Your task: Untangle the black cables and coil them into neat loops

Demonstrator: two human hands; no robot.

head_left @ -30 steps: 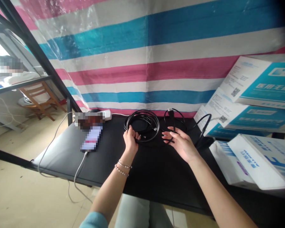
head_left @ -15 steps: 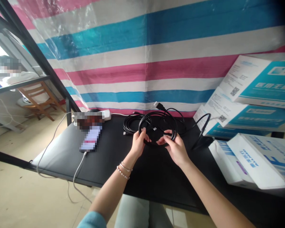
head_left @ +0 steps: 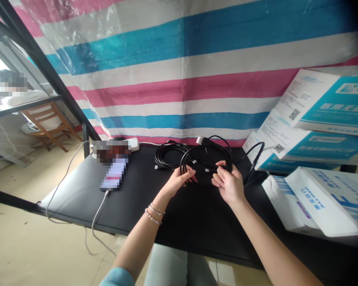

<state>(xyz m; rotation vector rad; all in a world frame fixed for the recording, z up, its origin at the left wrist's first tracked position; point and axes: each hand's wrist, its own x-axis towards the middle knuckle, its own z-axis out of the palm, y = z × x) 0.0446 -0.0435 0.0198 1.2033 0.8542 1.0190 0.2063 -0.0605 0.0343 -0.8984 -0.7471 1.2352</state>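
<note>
Both hands hold a looped black cable above the black tabletop. My left hand pinches the left side of the coil between thumb and fingers. On the opposite side, my right hand is closed around the loops. A cable plug with a pale end sticks up at the top of the coil. Behind my left hand, a second coiled black cable lies on the table. Small light-coloured connector ends show near the coils.
White-and-blue boxes are stacked at the right, with an open white box in front. A phone on a white charging cord and a power strip lie at left. A striped sheet hangs behind. A person sits beyond the frame.
The held coil has shifted to the right and widened. My right hand has moved right and its fingers have curled in more. My left hand has moved slightly right.
</note>
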